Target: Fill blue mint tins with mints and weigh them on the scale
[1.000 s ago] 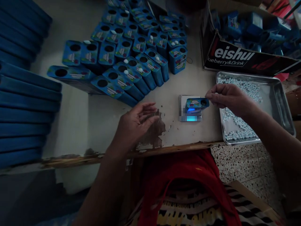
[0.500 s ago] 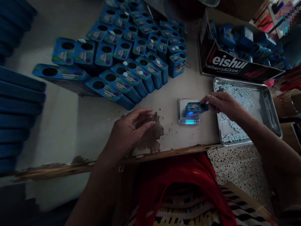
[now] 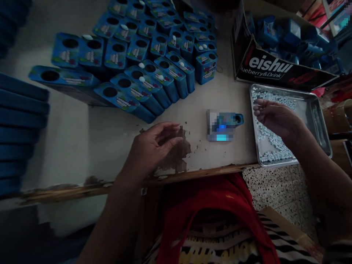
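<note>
My left hand [image 3: 154, 148] is held over the worn patch of the table, fingers apart and curved, with nothing in it. My right hand [image 3: 277, 119] hovers above the left part of a metal tray [image 3: 309, 113] with many small pale candies [image 3: 275, 148]; its fingertips are drawn together, and whatever may be between them is too small to make out. Between my hands, a small scale [image 3: 211, 124], partly pixelated, bears a blue container [image 3: 238, 119] with a dark round opening at its right end. Neither hand touches the container.
Rows of blue open-topped containers [image 3: 143, 47] stand at the back left, a few with white pieces on top. A black carton [image 3: 264, 66] holding more blue containers is behind the tray. Blue stacks [image 3: 22, 128] line the left edge. The table's front edge [image 3: 82, 190] is chipped.
My right hand has left the blue container on the scale and moved right, over the tray. My left hand has barely moved. The view has shifted slightly.
</note>
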`<state>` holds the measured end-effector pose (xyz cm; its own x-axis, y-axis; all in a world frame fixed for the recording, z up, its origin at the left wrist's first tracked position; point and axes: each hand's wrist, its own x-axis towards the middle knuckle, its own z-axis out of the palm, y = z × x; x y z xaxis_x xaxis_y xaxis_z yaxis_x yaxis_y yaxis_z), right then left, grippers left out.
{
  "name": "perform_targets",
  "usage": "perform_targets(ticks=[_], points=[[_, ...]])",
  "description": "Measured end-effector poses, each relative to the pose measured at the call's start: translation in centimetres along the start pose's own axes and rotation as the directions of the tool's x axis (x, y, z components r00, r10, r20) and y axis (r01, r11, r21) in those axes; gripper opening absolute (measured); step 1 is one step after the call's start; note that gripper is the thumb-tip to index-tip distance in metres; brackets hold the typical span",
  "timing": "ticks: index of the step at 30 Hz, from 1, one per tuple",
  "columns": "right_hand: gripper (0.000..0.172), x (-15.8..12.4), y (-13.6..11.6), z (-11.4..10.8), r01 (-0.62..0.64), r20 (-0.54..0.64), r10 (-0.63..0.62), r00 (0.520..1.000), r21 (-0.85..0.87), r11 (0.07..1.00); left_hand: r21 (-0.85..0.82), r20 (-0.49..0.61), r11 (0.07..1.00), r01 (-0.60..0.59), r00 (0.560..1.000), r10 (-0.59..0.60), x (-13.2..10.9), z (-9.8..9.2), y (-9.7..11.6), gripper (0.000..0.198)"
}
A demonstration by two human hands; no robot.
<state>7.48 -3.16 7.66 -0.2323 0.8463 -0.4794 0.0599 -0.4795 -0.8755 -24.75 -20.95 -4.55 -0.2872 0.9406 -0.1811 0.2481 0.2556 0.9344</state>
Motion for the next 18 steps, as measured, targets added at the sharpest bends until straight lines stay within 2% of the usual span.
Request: perform_targets(ticks=[2, 5, 7, 9, 13, 18], points=[[0.031, 0.0, 0.8, -1.4, -0.044, -0.077, 0.046, 0.996, 0.031, 0.999, -0.006, 0.003, 1.0, -0.003, 1.0, 0.003, 0.1, 0.1, -0.1, 0.049], [0.018, -0.2, 2.8, -3.5, -0.14, -0.139, 0.145, 0.98, 0.04, 0.989, -0.02, 0.013, 1.0, -0.014, 1.0, 0.014, 0.4, 0.2, -0.1, 0.049], [0.007, -0.2, 4.1, -4.5, -0.168, -0.132, 0.173, 0.976, 0.044, 0.985, -0.014, 0.026, 0.999, -0.031, 0.999, 0.031, 0.6, 0.2, 0.2, 0.051], [0.013, -0.1, 4.8, -4.9, -0.149, -0.086, 0.15, 0.985, 0.028, 0.989, 0.012, 0.036, 0.999, -0.051, 0.998, 0.051, 0.6, 0.3, 0.7, 0.051], [0.025, 0.3, 3.9, -3.6, -0.014, 0.106, 0.023, 0.994, -0.088, 0.996, 0.075, 0.023, 0.991, -0.111, 0.994, 0.11, 0.6, 0.9, 2.3, 0.048], [0.021, 0.0, 1.3, 0.1, 0.198, 0.283, -0.135, 0.95, -0.206, 0.958, 0.087, 0.022, 0.973, -0.213, 0.977, 0.212, 1.1, 2.3, 4.1, 0.047]])
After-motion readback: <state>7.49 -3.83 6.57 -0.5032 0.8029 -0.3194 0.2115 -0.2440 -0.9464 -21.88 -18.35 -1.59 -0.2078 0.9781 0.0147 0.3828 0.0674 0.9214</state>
